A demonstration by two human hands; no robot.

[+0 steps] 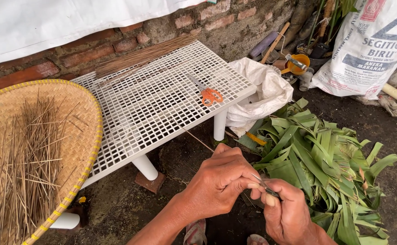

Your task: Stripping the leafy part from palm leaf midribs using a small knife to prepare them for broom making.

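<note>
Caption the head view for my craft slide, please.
Both hands pare a thin stick with a small blade beside leaves.

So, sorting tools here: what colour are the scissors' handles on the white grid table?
Orange, seen in the head view: scissors on the table.

Near the bottom, the left hand [219, 181] pinches a thin stick [194, 136] against a small blade [264, 185] in the right hand [289, 213]. Green leaves [325, 168] lie right; orange scissors [209, 95] rest on the white worktop [153, 104]; a woven tray [71, 113] sits left.
</note>
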